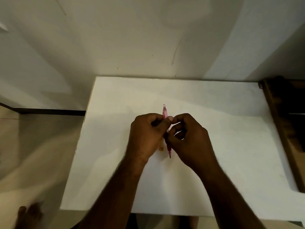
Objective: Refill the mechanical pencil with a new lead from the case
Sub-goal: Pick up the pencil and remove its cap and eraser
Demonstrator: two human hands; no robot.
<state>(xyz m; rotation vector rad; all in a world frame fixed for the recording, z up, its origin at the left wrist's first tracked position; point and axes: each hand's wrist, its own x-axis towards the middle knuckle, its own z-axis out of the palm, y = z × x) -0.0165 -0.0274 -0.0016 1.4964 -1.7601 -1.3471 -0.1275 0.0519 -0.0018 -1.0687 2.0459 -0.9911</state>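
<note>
We held the pink pencil (165, 113) over the middle of the white table (214, 113), its cap end at twelve o'clock and its tip at six. Our left hand (145, 136) and right hand (189, 138) both pinched its barrel. An orange case (161, 148) peeked from under our left hand.
</note>
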